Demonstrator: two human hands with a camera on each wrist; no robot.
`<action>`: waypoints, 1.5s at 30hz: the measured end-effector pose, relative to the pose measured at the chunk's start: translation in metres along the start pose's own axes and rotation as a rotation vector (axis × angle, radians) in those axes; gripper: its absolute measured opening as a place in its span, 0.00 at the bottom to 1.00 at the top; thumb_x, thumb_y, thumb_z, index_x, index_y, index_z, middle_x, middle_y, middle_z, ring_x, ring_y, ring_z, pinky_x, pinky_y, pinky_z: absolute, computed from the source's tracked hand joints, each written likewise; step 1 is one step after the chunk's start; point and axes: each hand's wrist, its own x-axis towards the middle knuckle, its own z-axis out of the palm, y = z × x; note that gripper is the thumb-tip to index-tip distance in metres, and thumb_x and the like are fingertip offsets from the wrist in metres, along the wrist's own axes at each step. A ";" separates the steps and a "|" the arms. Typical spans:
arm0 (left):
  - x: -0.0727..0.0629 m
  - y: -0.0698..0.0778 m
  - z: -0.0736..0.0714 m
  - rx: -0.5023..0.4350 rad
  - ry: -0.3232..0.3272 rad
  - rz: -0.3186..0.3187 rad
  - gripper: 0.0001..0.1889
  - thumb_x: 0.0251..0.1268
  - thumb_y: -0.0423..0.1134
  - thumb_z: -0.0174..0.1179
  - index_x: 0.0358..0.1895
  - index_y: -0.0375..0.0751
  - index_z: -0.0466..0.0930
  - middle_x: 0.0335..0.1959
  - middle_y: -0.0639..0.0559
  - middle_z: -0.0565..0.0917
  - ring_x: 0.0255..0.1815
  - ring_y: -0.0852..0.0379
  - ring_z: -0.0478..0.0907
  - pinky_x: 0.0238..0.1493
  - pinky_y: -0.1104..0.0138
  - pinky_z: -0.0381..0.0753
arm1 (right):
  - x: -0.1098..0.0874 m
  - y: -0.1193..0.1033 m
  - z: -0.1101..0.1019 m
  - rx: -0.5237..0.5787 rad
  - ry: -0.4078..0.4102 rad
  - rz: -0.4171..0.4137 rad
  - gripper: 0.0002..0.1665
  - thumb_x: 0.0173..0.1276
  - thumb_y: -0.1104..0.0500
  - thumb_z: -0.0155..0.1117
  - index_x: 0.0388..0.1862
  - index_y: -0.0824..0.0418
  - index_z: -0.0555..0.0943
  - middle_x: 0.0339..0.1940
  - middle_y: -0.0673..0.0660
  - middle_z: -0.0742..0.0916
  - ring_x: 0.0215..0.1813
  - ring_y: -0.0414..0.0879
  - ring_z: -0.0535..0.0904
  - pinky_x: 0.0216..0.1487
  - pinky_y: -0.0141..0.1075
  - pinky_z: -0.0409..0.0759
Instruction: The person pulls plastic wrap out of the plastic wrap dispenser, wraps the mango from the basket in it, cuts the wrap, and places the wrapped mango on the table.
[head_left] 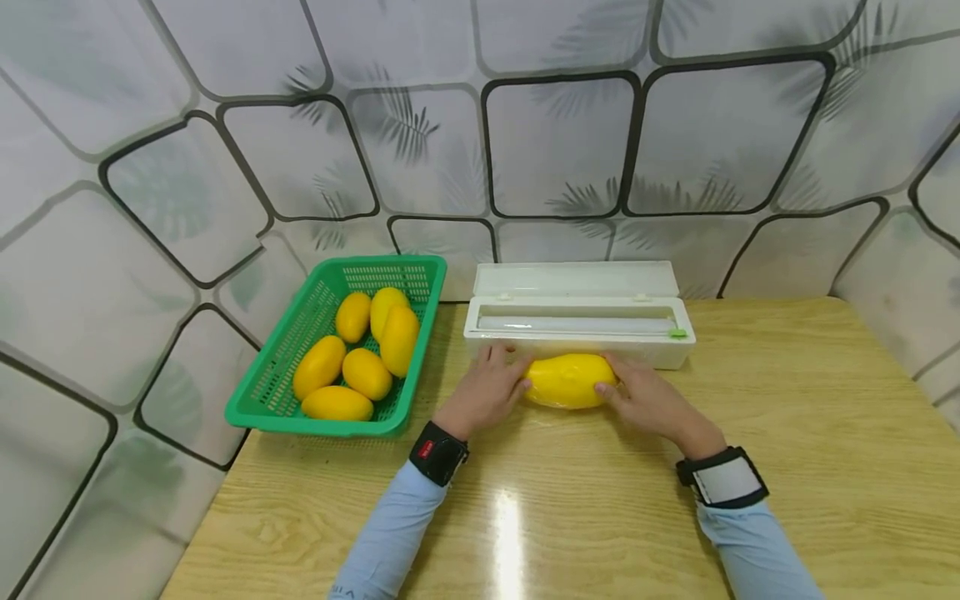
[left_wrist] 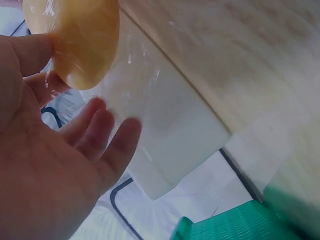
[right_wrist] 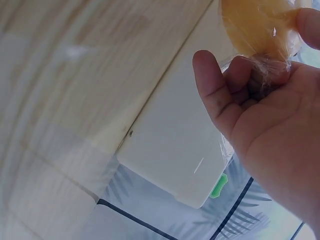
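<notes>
A yellow mango (head_left: 568, 381) wrapped in clear cling film is held crosswise between both hands, just in front of the white cling film dispenser (head_left: 577, 349). My left hand (head_left: 487, 390) pinches its left end with thumb and forefinger; in the left wrist view the other fingers (left_wrist: 121, 145) are spread off the fruit. At the opposite end, my right hand (head_left: 651, 401) grips the mango. Bunched film (right_wrist: 265, 70) shows by the right fingers in the right wrist view. The dispenser's lid (head_left: 576, 275) is raised, with a film roll (head_left: 555, 323) inside.
To the left, a green plastic basket (head_left: 258, 417) holds several more mangoes (head_left: 367, 374). A small green slider (head_left: 677, 333) sits at the dispenser's right end. Behind the wooden table (head_left: 810, 433) rises a patterned wall (head_left: 555, 150).
</notes>
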 end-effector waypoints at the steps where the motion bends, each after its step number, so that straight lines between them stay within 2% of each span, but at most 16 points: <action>1: 0.000 0.001 0.000 0.030 0.023 0.003 0.22 0.79 0.49 0.47 0.70 0.48 0.69 0.65 0.37 0.66 0.61 0.39 0.64 0.53 0.51 0.76 | 0.000 0.000 0.000 -0.002 -0.001 -0.002 0.32 0.78 0.55 0.54 0.70 0.76 0.64 0.60 0.74 0.78 0.61 0.66 0.75 0.64 0.61 0.69; 4: 0.000 0.002 0.000 0.088 0.058 0.018 0.22 0.78 0.49 0.48 0.69 0.48 0.71 0.66 0.40 0.67 0.62 0.40 0.64 0.53 0.51 0.76 | -0.001 -0.001 -0.001 -0.007 -0.005 0.006 0.31 0.77 0.55 0.55 0.70 0.74 0.65 0.58 0.72 0.80 0.59 0.64 0.76 0.63 0.60 0.70; 7: 0.000 0.002 0.000 0.094 0.057 0.028 0.22 0.79 0.48 0.48 0.70 0.48 0.70 0.65 0.45 0.70 0.64 0.42 0.65 0.55 0.50 0.76 | -0.001 -0.002 -0.002 -0.020 -0.004 0.002 0.30 0.77 0.55 0.55 0.69 0.75 0.65 0.57 0.71 0.80 0.58 0.64 0.76 0.62 0.60 0.70; 13: 0.004 0.000 0.004 -0.011 0.085 0.015 0.19 0.77 0.44 0.52 0.66 0.45 0.71 0.62 0.47 0.75 0.63 0.44 0.69 0.59 0.52 0.75 | 0.000 -0.003 0.000 -0.054 0.026 -0.014 0.28 0.77 0.57 0.55 0.66 0.76 0.67 0.52 0.71 0.81 0.55 0.63 0.77 0.60 0.60 0.72; 17: 0.006 -0.002 0.006 -0.054 0.105 0.008 0.16 0.77 0.43 0.53 0.62 0.44 0.72 0.61 0.48 0.77 0.62 0.45 0.71 0.60 0.54 0.75 | 0.001 -0.002 0.001 -0.056 0.020 0.017 0.28 0.78 0.56 0.53 0.67 0.75 0.67 0.53 0.72 0.81 0.55 0.64 0.76 0.60 0.59 0.72; 29: 0.007 0.000 0.008 -0.053 0.106 -0.028 0.17 0.78 0.42 0.50 0.65 0.45 0.71 0.62 0.46 0.76 0.54 0.46 0.72 0.49 0.56 0.78 | 0.005 -0.004 0.003 -0.076 0.002 0.072 0.29 0.80 0.55 0.48 0.68 0.77 0.65 0.58 0.74 0.79 0.61 0.68 0.75 0.63 0.60 0.70; 32: 0.008 0.000 0.009 -0.036 0.099 -0.030 0.17 0.78 0.42 0.50 0.65 0.45 0.71 0.62 0.46 0.76 0.54 0.46 0.72 0.49 0.57 0.78 | 0.006 -0.005 0.003 -0.072 -0.004 0.083 0.30 0.80 0.54 0.47 0.69 0.76 0.65 0.59 0.75 0.79 0.62 0.68 0.74 0.63 0.60 0.70; 36: 0.007 0.001 0.009 0.034 0.076 -0.015 0.19 0.79 0.42 0.48 0.68 0.46 0.69 0.62 0.45 0.75 0.57 0.45 0.72 0.52 0.56 0.79 | 0.006 -0.005 0.002 -0.039 -0.014 0.094 0.31 0.81 0.53 0.46 0.69 0.77 0.65 0.61 0.75 0.78 0.63 0.68 0.73 0.64 0.61 0.69; 39: 0.006 0.000 0.006 0.072 0.029 0.007 0.22 0.80 0.42 0.47 0.72 0.45 0.66 0.65 0.44 0.72 0.61 0.43 0.70 0.55 0.53 0.79 | 0.007 -0.004 0.001 -0.001 -0.012 0.098 0.31 0.81 0.53 0.46 0.69 0.78 0.65 0.61 0.76 0.77 0.64 0.69 0.73 0.65 0.62 0.68; 43: 0.003 -0.001 -0.001 0.035 -0.048 0.013 0.27 0.76 0.40 0.49 0.76 0.45 0.60 0.71 0.43 0.67 0.66 0.41 0.66 0.62 0.49 0.73 | 0.008 -0.003 -0.001 0.036 -0.008 0.093 0.30 0.81 0.54 0.46 0.68 0.78 0.66 0.61 0.76 0.77 0.63 0.69 0.73 0.65 0.62 0.68; 45: 0.002 -0.002 -0.002 0.021 -0.068 0.009 0.31 0.73 0.43 0.54 0.77 0.46 0.59 0.72 0.44 0.66 0.68 0.41 0.64 0.64 0.48 0.70 | 0.008 -0.003 -0.001 0.045 -0.009 0.088 0.30 0.81 0.54 0.46 0.68 0.78 0.66 0.61 0.75 0.78 0.63 0.68 0.73 0.65 0.61 0.68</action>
